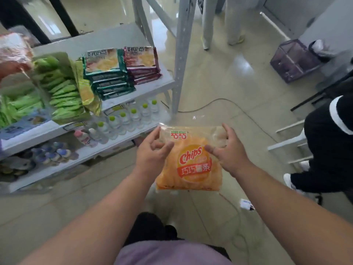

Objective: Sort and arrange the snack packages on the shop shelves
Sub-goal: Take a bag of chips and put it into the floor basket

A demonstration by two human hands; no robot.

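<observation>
head view looks down on two bare forearms reaching forward over a pale tiled floor (219, 88). between them an orange plastic chips bag with a clear top and a red "chips" logo (191, 161) is held in the air, right of the shelves and clear of them. the left hand (152, 150) grips the bag's upper left corner, fingers curled behind the edge and thumb over the front. the right hand (225, 150) grips the upper right corner the same way, fingers bent round the clear top, thumb lying on the front.

to the left stands a grey metal shelf unit (149, 87) with an upright post on its right side. on its top level, at the far right, sits a stack of maroon snack packets (142, 64); just left of it, touching, a stack of dark green snack packets (108, 73). left again a yellow-green bag (86, 92) leans against rows of light green pouches (61, 92) standing on edge. at the far left edge a blurred reddish clear-wrapped package (13, 48) is in view; what holds it cannot be told.

the level below carries a row of clear water bottles with green caps (128, 117) and a pink-topped bottle (84, 137) near its left end. lower still are bottles with blue caps (53, 152).

at far right a purple mesh basket (292, 60) stands on the floor, and a person in black clothing (328, 142) is seated near the right edge.
</observation>
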